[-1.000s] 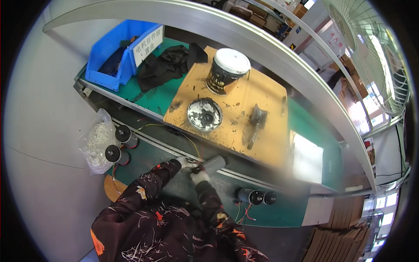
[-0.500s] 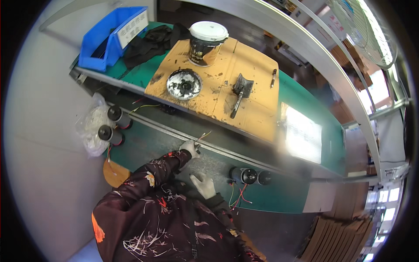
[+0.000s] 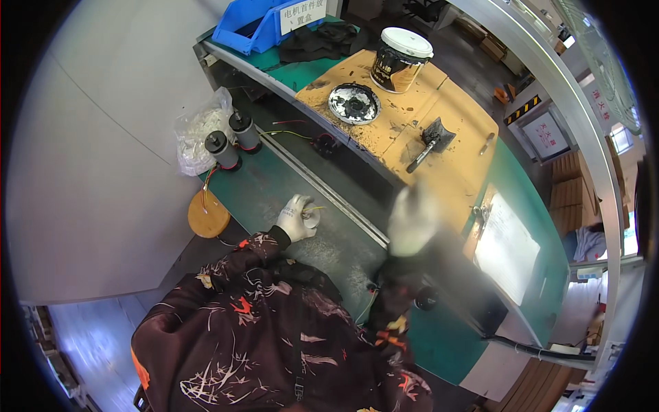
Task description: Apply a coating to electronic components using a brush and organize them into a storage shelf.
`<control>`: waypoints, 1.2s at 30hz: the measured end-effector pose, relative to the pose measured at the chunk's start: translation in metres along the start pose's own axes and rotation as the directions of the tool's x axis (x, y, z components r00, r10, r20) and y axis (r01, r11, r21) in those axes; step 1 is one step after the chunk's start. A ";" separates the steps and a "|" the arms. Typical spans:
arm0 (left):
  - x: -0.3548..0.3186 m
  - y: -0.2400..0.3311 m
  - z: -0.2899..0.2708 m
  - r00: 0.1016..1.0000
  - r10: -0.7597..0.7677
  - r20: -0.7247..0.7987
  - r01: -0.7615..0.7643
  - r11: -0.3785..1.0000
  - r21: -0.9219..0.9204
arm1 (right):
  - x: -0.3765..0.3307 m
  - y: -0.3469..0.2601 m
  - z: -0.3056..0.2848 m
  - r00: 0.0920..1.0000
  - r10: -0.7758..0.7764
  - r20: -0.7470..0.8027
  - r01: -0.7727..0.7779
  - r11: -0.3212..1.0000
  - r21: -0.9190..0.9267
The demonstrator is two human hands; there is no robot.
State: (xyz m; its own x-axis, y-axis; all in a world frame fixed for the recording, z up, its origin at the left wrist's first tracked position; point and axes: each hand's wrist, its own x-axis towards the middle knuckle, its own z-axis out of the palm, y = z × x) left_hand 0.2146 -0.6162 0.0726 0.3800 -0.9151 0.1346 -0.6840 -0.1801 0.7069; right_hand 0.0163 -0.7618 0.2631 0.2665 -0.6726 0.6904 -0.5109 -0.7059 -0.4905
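Note:
My left hand [image 3: 295, 218], in a white glove, is over the green bench. Its fingers are closed around a pale round piece [image 3: 311, 218] with a thin yellow wire sticking out. My right hand [image 3: 413, 220], also gloved, is raised beside the near edge of the cardboard sheet [image 3: 439, 175], and motion smears its fingers. Two grey cylindrical motors [image 3: 222, 151] with black caps stand upright at the bench's left end, wires hanging from one. Near my right forearm shows a dark round motor end [image 3: 425, 297]; the sleeve hides part of that area.
Atop the raised cardboard are a black-stained bucket [image 3: 398, 65], a smeared lid [image 3: 354, 104], a scraper [image 3: 437, 137] and a marker [image 3: 487, 143]. A clear bag [image 3: 199, 134] lies by the motors. Behind sits a blue bin [image 3: 257, 31]. A metal rail [image 3: 322, 185] runs along the bench; papers [image 3: 508, 247] lie right.
My right hand has risen from the bench toward the cardboard. The left stays over the bench, gripping the wired piece. The whole view has turned and shifted.

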 end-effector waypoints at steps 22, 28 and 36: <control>-0.150 -0.311 0.001 0.466 -0.779 0.420 0.523 -0.140 -0.841 | 0.148 0.001 0.098 0.934 0.284 0.217 -0.355 0.805 0.476; -0.247 -0.367 0.019 0.007 -0.977 0.213 0.670 -0.154 -0.726 | 0.147 -0.009 0.132 0.938 0.178 0.297 -0.273 0.907 0.320; -0.287 -0.390 0.036 0.028 -0.996 0.082 0.998 0.033 0.062 | 0.138 -0.004 0.131 0.969 0.158 0.188 -0.212 0.926 0.312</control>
State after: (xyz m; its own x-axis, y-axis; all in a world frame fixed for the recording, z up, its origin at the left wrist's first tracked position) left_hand 0.3506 -0.2963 -0.2667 0.6409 0.1240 -0.7575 0.3180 -0.9411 0.1150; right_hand 0.1620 -0.8805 0.2910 0.3313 -0.8055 0.4913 -0.2746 -0.5805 -0.7666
